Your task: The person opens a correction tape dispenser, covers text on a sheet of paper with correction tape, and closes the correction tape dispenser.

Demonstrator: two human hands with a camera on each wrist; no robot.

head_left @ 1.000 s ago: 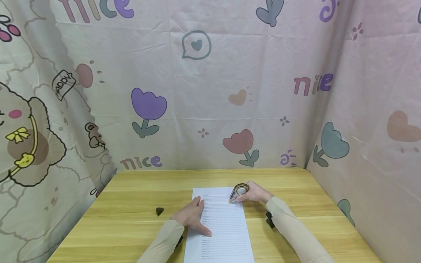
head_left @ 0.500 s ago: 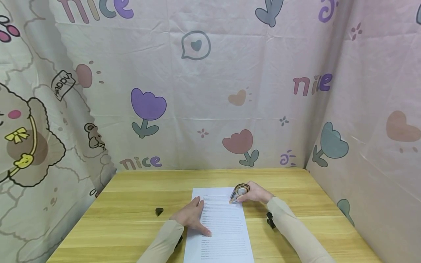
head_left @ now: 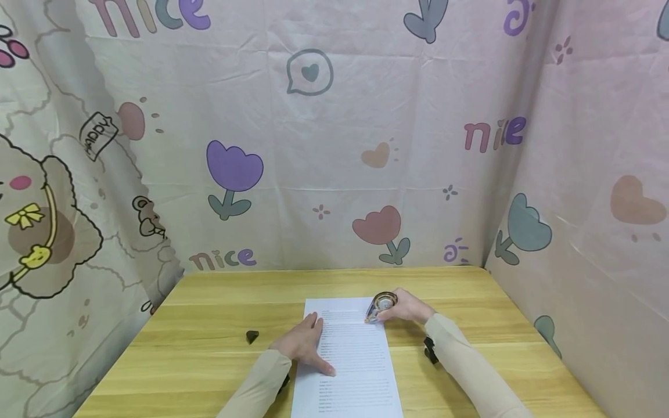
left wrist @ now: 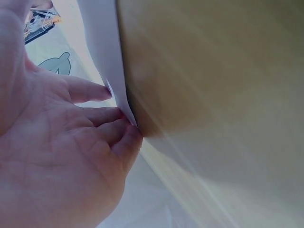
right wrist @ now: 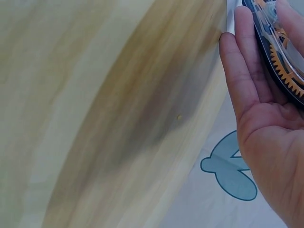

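A white sheet of printed paper (head_left: 360,360) lies on the table, running down to the lower edge of the head view. My left hand (head_left: 300,343) rests flat on its left edge, fingers spread; the left wrist view shows the fingertips on the paper's edge (left wrist: 105,52). At the upper right of the sheet, my right hand (head_left: 410,306) grips a correction tape (head_left: 384,301) with a clear case and dark rim. Its tip points down at the printed lines. Orange gear teeth inside the correction tape (right wrist: 285,71) show in the right wrist view.
A small dark cap-like piece (head_left: 252,337) lies on the wooden table (head_left: 209,307) left of the paper. A printed cloth curtain (head_left: 313,162) hangs behind the table and along both sides.
The correction tape has shifted very slightly to the right along the paper in my right hand. My left hand keeps its place on the sheet.
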